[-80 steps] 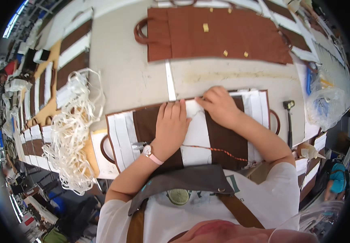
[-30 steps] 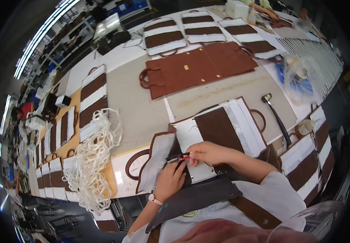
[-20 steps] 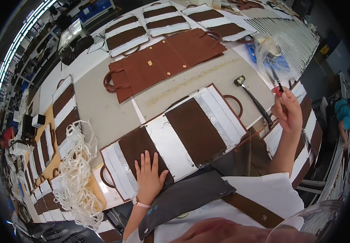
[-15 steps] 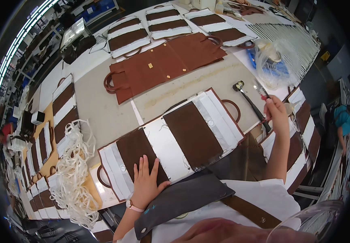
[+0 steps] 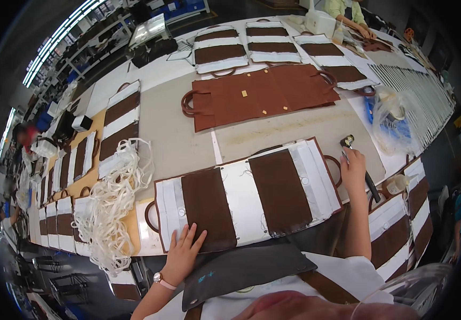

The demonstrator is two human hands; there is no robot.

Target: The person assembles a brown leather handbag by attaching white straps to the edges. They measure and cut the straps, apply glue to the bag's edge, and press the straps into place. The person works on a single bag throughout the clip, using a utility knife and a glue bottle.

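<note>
In the head view, your unfinished bag (image 5: 241, 184) lies spread flat on the near side of the tabletop (image 5: 172, 146), with both dark brown patches (image 5: 281, 192) in place and a handle at either end. Loose threads (image 5: 263, 220) show along its pale middle strip, so that part looks untidied; how much else is left, you can't tell from here. Your left hand (image 5: 180, 261) rests on the bag's lower left part, fingers spread. Your right hand (image 5: 352, 168) is off the bag, just beside the hammer (image 5: 372, 186), its fingers curled near a small metal tip (image 5: 344, 151); whether they pinch it isn't clear. Beyond lies a red-brown bag (image 5: 273, 95) with yellow tabs. Among containers, the clear plastic bag (image 5: 401, 140) seems to hold a round, pale thing; contents of the tub (image 5: 398, 183) and the white box (image 5: 320, 22) can't be made out.
</note>
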